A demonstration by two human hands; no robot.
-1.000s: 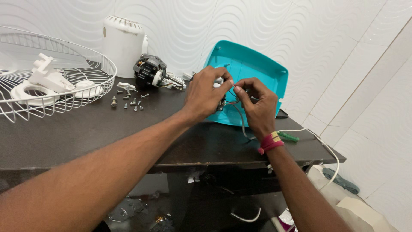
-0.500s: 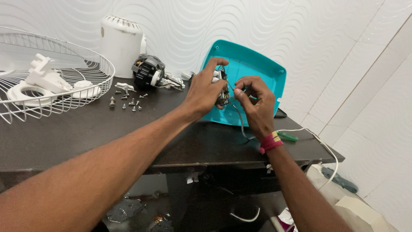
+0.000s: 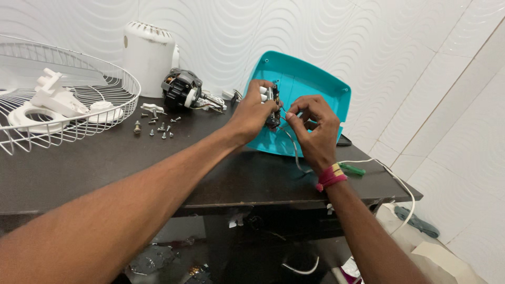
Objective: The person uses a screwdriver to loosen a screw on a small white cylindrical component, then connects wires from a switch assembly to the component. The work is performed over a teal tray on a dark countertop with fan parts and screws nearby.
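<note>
Hands meet at centre frame over the dark table point(image 3: 105, 168), in front of a teal plastic cover point(image 3: 310, 89) that leans against the wall. The left hand point(image 3: 252, 113) grips a small switch block point(image 3: 272, 102) with white buttons; half a second ago it was held slightly lower. The right hand point(image 3: 313, 129) pinches thin wires point(image 3: 289, 139) hanging from that block, fingers narrow. Screws point(image 3: 160, 129) and a black motor point(image 3: 181, 89) lie unmoved at upper left, beside the wire fan guard point(image 3: 63, 94).

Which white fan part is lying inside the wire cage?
The white ring-shaped bracket with a blocky arm lies inside the wire cage. The tall white cover stands upright behind it on the dark table, outside the cage.
</note>
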